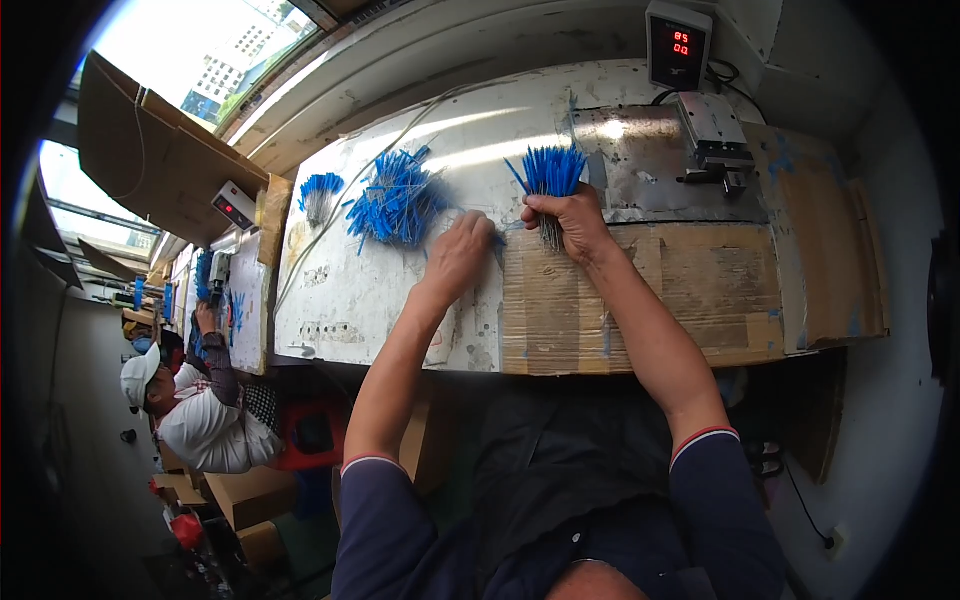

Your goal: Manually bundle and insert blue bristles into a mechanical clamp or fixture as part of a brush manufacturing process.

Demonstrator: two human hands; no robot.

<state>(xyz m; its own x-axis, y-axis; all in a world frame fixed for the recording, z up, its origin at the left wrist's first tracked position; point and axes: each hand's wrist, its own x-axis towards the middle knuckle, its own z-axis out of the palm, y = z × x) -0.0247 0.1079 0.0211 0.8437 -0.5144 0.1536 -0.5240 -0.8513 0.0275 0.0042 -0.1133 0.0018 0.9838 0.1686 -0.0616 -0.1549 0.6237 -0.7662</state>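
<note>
My right hand (568, 219) is wrapped round an upright bundle of thin blue-ended wire pieces (552, 172). Their blue ends fan out above my fist, and bare metallic ends stick out below. To its left, my left hand (462, 250) hovers low over the white tabletop, just right of a large loose heap of the same blue-ended pieces (392, 203). Motion blurs this hand and its fingertips are hard to see, so whether it holds anything does not show. A smaller bunch of blue-ended pieces (319, 192) lies farther left.
Taped cardboard (640, 300) covers the table's near right part. Behind it lies a metal plate (640, 150) with a small clamp-like machine (715, 135). A box with a red display (680, 45) stands at the back. At far left, a co-worker (205, 420) sits at another bench.
</note>
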